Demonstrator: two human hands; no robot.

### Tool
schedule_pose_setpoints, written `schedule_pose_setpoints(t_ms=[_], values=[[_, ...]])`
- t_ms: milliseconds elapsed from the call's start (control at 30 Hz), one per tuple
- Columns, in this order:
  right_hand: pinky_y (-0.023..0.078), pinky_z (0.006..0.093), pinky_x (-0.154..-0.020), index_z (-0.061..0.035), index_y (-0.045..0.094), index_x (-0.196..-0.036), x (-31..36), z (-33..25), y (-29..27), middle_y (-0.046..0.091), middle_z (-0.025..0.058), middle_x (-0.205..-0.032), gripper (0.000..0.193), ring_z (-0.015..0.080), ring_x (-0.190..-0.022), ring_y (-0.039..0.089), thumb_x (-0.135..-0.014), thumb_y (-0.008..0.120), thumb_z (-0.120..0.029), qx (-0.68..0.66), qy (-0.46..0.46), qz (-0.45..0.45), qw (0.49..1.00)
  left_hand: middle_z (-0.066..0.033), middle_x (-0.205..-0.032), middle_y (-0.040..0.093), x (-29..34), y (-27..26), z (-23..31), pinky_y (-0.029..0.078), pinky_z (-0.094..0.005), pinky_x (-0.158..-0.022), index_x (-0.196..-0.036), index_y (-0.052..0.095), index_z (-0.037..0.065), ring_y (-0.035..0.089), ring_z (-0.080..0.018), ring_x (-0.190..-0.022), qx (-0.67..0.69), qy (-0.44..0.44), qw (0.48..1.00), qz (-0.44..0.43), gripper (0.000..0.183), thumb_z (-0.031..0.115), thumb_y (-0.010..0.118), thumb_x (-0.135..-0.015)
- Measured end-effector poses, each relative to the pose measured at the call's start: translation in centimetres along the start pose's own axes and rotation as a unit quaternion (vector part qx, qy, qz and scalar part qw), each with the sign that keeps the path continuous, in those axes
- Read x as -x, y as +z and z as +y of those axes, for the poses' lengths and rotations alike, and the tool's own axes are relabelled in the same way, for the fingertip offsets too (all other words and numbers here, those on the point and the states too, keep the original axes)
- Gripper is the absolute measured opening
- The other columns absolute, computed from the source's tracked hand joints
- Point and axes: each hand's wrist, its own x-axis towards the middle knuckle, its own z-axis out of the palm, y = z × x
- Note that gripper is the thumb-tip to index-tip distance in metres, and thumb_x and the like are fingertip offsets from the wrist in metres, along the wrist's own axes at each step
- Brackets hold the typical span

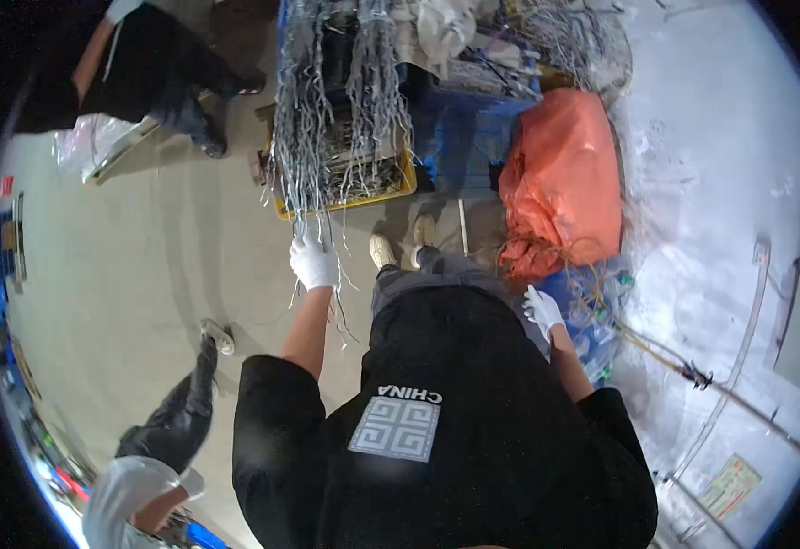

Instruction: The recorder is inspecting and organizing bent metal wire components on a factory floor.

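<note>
My left hand (315, 263), in a white glove, is closed around the lower ends of several wavy grey wires (304, 174). They hang in long bundles from the top of the picture, over a yellow crate (406, 180). A few loose wire ends dangle below the glove. On the other side of my body, my right hand (542, 311), also gloved in white, hangs low with its fingers loosely apart and nothing visible in it. An orange-red plastic bag (564, 174) stands just beyond that hand, and blue and clear plastic (592, 320) lies beside it.
Blue crates (464, 137) stand ahead, with tangled wire (574, 41) heaped above them. A white wall (711, 183) with pipes (757, 416) runs along the right. One person (171, 430) is at the lower left, another (144, 73) at the upper left near a cart (125, 151).
</note>
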Motion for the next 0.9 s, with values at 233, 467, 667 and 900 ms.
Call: schedule_pose_setpoints(t_ms=[233, 467, 667, 900], values=[[0.027, 0.0217, -0.040, -0.0088, 0.057, -0.082, 1.4, 5.4, 2.3, 0.053, 0.0017, -0.066, 0.031, 0.0078, -0.045, 0.041, -0.089, 0.052, -0.039, -0.042, 0.028, 0.060, 0.997, -0.0149, -0.080, 0.064, 6.0, 0.3, 0.4, 0.046, -0.0375, -0.067, -0.087, 0.064, 0.004, 0.058, -0.0332, -0.073, 0.187, -0.053, 0.926, -0.325, 0.032, 0.034, 0.054, -0.083], [0.037, 0.0228, -0.052, -0.0041, 0.062, -0.086, 3.4, 9.4, 4.0, 0.059, 0.0053, -0.078, 0.037, 0.0121, -0.059, 0.051, -0.089, 0.052, -0.039, -0.032, 0.043, 0.068, 0.996, -0.0180, -0.085, 0.064, 6.9, 0.3, -0.3, 0.047, -0.0431, -0.071, -0.088, 0.062, 0.002, 0.060, -0.0383, -0.081, -0.039, 0.087, 0.970, -0.223, 0.038, 0.038, 0.051, -0.081], [0.040, 0.0222, -0.080, 0.0034, 0.061, -0.106, 6.1, 10.4, 4.3, 0.064, 0.0098, -0.100, 0.049, 0.0190, -0.091, 0.056, -0.089, 0.051, -0.041, 0.113, 0.026, 0.107, 0.988, -0.0180, -0.088, 0.065, 5.5, 8.6, -6.4, 0.048, -0.0449, -0.074, -0.090, 0.063, 0.002, 0.061, -0.0391, -0.083, -0.011, 0.015, 0.929, -0.369, 0.037, 0.035, 0.049, -0.081], [0.041, 0.0219, -0.049, -0.0030, 0.061, -0.091, 8.5, 12.0, 0.2, 0.060, 0.0056, -0.073, 0.035, 0.0120, -0.058, 0.054, -0.089, 0.054, -0.037, 0.028, 0.069, 0.129, 0.989, -0.0154, -0.103, 0.064, 6.4, 11.9, -3.1, 0.048, -0.0403, -0.080, -0.100, 0.066, 0.008, 0.060, -0.0376, -0.093, 0.015, -0.054, 0.881, -0.470, 0.036, 0.030, 0.047, -0.079]])
